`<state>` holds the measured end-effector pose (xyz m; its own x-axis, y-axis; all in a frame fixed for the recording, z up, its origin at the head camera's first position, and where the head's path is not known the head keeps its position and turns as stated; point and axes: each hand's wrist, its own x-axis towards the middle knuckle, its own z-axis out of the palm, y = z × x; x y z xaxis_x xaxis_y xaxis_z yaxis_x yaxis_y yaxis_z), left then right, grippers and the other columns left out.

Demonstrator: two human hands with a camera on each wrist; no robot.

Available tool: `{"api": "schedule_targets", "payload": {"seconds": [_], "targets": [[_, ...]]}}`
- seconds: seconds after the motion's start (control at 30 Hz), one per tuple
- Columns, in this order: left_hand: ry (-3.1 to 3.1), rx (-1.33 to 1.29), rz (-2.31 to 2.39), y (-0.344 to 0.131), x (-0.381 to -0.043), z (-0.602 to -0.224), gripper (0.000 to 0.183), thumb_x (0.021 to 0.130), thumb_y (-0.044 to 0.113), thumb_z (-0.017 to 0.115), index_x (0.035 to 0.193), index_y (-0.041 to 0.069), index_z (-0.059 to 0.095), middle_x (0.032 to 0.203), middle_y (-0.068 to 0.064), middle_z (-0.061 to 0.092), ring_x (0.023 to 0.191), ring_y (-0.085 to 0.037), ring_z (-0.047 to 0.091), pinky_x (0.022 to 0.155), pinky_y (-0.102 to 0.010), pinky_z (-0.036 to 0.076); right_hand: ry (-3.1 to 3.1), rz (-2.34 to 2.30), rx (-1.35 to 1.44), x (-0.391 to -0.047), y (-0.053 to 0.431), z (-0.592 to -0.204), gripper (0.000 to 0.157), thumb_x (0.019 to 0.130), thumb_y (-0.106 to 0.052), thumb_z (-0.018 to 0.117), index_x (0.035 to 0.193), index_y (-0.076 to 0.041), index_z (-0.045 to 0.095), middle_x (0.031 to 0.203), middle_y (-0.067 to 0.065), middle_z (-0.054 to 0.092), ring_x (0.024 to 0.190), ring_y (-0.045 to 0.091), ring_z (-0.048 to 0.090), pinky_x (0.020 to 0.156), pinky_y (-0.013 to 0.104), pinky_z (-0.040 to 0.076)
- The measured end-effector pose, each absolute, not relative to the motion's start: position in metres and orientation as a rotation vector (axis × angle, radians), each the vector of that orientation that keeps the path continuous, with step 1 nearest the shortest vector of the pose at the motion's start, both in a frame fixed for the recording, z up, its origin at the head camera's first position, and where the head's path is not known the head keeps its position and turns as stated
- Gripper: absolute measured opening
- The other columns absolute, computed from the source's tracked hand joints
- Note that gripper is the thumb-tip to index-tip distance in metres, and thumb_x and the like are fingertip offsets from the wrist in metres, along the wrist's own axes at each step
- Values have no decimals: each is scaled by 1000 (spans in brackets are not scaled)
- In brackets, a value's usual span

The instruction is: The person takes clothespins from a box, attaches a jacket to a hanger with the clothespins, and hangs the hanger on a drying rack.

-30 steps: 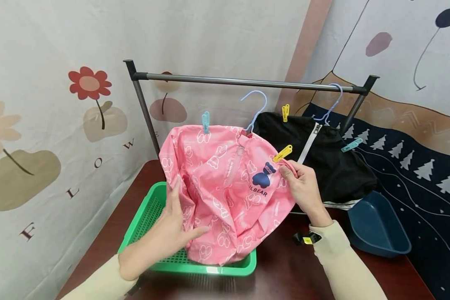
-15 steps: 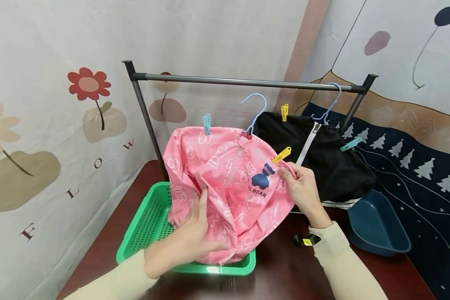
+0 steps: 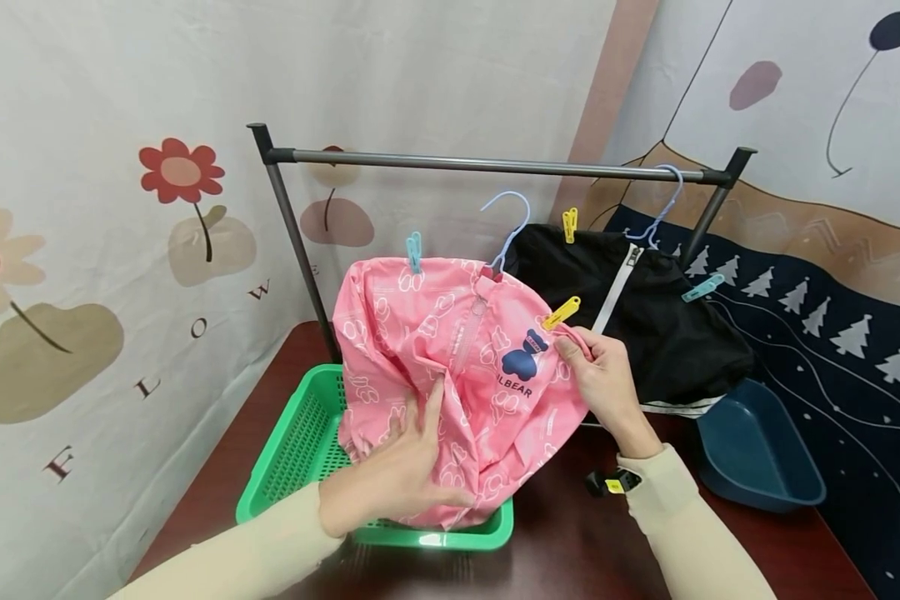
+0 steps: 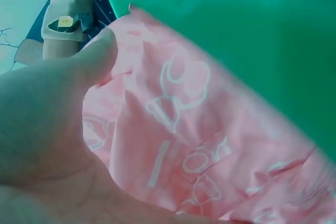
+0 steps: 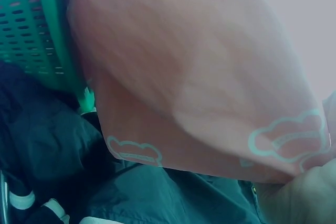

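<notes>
A pink jacket [image 3: 397, 333] with white outlines and a navy bear print is on a pale blue hanger [image 3: 512, 229], its hook apart from the rail. A light blue clothespin [image 3: 414, 252] and a yellow clothespin [image 3: 562, 312] sit at its shoulders. My right hand [image 3: 606, 371] pinches the jacket near the yellow clothespin, thumb in front. With fingers spread, my left hand [image 3: 401, 462] lies against the jacket's lower front. In the left wrist view, the left thumb [image 4: 100, 56] stands away from the pink cloth [image 4: 173, 129]. The jacket's lower part overlaps a green basket [image 3: 292, 442].
Behind stands a metal rack [image 3: 457, 162]. A black jacket [image 3: 570, 267] with a white zipper hangs at its right end, with a yellow and a light blue clothespin on it. A dark blue bin [image 3: 757, 450] stands at the right of the brown table [image 3: 570, 533].
My left hand has moved from the jacket's left side to its lower middle, with the cloth there shifting right. The right hand keeps its pinch in nearly the same place.
</notes>
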<state>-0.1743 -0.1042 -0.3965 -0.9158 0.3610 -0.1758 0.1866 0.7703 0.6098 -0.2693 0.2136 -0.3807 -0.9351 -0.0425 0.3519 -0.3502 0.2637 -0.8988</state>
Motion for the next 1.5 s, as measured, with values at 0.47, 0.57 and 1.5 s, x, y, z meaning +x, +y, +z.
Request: {"api": "schedule_targets", "payload": {"seconds": [0.47, 0.57, 1.5], "targets": [[2692, 390, 754, -83, -185, -396, 165, 85, 62, 102, 185, 23, -22, 194, -33, 2, 176, -60, 27, 126, -69, 55, -2292, 1731, 326, -266, 213, -381, 29, 117, -20, 73, 134, 2, 83, 89, 5, 84, 71, 12, 83, 68, 27, 69], [2705, 430, 729, -79, -186, -397, 165, 84, 62, 102, 186, 20, -20, 194, -32, 3, 177, -57, 25, 111, -64, 66, -2292, 1723, 331, -266, 212, -381, 29, 117, -20, 73, 133, 2, 83, 89, 6, 84, 71, 13, 83, 67, 27, 69], [2796, 292, 364, -50, -204, -416, 162, 79, 48, 109, 188, 20, -7, 192, -37, 8, 157, -82, 40, 109, -98, 45, -2341, 1747, 297, -268, 209, -389, 30, 118, -22, 72, 134, 0, 83, 86, -7, 83, 70, 14, 83, 67, 27, 69]]}}
